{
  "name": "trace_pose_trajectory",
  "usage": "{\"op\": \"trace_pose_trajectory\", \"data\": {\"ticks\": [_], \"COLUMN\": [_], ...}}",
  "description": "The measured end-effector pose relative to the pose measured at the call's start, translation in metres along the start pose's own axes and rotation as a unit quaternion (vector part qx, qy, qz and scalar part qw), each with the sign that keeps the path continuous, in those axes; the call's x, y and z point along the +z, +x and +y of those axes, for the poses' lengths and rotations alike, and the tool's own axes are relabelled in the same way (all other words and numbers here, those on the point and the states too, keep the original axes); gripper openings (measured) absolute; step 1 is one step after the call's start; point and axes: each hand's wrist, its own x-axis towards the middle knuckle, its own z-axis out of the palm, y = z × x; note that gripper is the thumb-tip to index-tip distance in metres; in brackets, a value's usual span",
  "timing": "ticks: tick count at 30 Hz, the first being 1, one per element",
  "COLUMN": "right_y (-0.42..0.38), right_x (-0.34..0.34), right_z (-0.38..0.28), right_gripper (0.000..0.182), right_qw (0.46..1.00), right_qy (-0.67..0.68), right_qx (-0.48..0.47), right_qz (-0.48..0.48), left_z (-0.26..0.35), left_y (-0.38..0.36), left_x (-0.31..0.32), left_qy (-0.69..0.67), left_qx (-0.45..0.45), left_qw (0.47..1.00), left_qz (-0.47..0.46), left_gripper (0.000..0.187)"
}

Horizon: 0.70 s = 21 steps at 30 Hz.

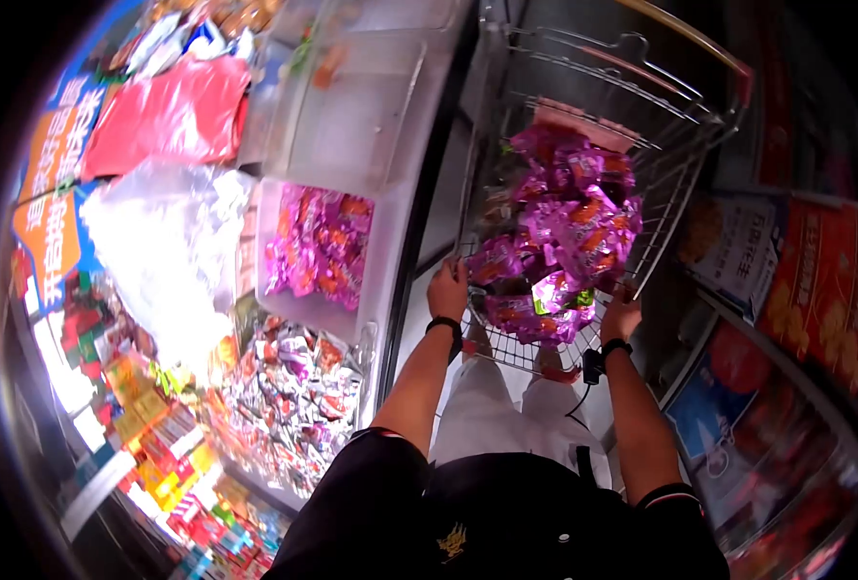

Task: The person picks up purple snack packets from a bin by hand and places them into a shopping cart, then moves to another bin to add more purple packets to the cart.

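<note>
A wire shopping cart [680, 184] stands in front of me, holding a heap of purple-wrapped candies [574, 217] with a green-and-white packet [552, 293] among them. My left hand [447, 290] is closed at the cart's left side, near the heap's lower left. On the right side, my right hand [621, 315] is closed at the near corner of the basket. Both hands appear wrapped on the cart's edge. Each wrist carries a black band, the right one with a small device and cable.
Left of the cart runs a display counter [405, 208] with a bin of purple-wrapped candies [318, 246], silvery wrapped sweets [298, 406], clear plastic bags [173, 251] and a red bag [173, 116]. Red and blue posters [825, 290] and a glass-fronted case [767, 435] stand at the right.
</note>
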Motion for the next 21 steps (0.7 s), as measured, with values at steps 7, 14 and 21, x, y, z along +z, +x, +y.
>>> {"op": "trace_pose_trajectory", "data": {"ticks": [7, 14, 21], "right_y": [-0.001, -0.002, -0.012], "right_x": [0.000, -0.001, -0.008], "right_z": [-0.004, -0.011, -0.034], "right_gripper": [0.026, 0.024, 0.023], "right_qw": [0.998, 0.997, 0.999], "right_qy": [0.062, 0.059, 0.003], "right_qx": [-0.012, -0.048, -0.046], "right_qz": [0.008, -0.003, 0.009], "left_z": [0.005, 0.004, 0.004], "left_y": [0.000, 0.001, 0.000], "left_x": [-0.003, -0.004, -0.009], "left_qy": [0.020, 0.020, 0.014], "left_qx": [-0.017, -0.033, -0.005], "left_qw": [1.000, 0.999, 1.000], "left_qz": [0.008, -0.006, 0.022], "left_gripper": [0.030, 0.029, 0.029]}}
